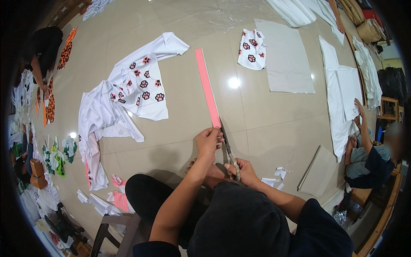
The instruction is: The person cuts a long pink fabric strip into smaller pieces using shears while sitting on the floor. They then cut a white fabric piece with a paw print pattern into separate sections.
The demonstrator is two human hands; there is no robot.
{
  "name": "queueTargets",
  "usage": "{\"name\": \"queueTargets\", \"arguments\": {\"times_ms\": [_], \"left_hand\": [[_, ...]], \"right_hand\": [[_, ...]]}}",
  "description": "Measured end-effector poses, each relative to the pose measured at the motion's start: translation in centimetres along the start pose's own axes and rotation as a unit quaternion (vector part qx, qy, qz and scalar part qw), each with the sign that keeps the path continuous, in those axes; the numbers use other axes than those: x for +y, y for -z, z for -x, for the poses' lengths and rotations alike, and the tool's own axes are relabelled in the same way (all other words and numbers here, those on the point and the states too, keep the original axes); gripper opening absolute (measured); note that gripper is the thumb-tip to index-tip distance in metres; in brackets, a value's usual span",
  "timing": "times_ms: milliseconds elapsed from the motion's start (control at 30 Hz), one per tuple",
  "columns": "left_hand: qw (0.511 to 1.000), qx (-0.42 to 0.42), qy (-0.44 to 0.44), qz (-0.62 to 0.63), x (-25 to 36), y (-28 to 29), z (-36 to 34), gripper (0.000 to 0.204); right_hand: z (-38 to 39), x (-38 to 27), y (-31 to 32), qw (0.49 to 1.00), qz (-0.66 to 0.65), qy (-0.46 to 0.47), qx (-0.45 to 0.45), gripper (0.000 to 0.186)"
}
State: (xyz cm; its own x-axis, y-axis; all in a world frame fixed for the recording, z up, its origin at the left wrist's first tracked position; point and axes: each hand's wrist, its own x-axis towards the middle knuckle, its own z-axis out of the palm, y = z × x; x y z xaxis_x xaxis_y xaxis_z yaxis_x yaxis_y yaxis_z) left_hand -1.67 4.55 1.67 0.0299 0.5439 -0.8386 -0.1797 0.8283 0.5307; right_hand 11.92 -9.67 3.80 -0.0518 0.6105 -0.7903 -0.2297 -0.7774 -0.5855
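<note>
A long pink fabric strip (204, 81) with a white edge lies on the tiled floor, stretching away from me. My left hand (208, 141) pinches its near end between thumb and fingers. My right hand (242, 171) grips the wrapped handles of the scissors (227, 143). Their dark blades run along the right side of the strip's near end, close to my left fingertips. Whether the blades are cutting into the fabric, I cannot tell. Left of the strip, a white garment piece with paw prints (143, 83) lies spread out, joined to crumpled white cloth (96, 113).
A small paw-print piece (251, 49) lies beside a grey sheet (284, 60). White scraps (274, 182) and a folded grey sheet (317, 171) are at right. A co-worker's hand (359, 111) touches white fabric (336, 85). Another person (40, 55) handles orange spotted cloth (50, 103). A chair (115, 222) stands lower left.
</note>
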Motion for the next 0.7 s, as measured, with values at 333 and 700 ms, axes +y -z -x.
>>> {"name": "queueTargets", "arguments": {"times_ms": [333,700], "left_hand": [[1.000,0.013,-0.002,-0.004,0.4,-0.4,0.3,0.027],[0.998,0.052,-0.038,0.006,-0.8,-1.4,-0.3,0.024]], "right_hand": [[0.2,0.1,-0.1,1.000,-0.001,-0.001,0.004,0.031],[0.4,0.3,-0.4,1.000,-0.012,-0.009,0.012,0.022]]}}
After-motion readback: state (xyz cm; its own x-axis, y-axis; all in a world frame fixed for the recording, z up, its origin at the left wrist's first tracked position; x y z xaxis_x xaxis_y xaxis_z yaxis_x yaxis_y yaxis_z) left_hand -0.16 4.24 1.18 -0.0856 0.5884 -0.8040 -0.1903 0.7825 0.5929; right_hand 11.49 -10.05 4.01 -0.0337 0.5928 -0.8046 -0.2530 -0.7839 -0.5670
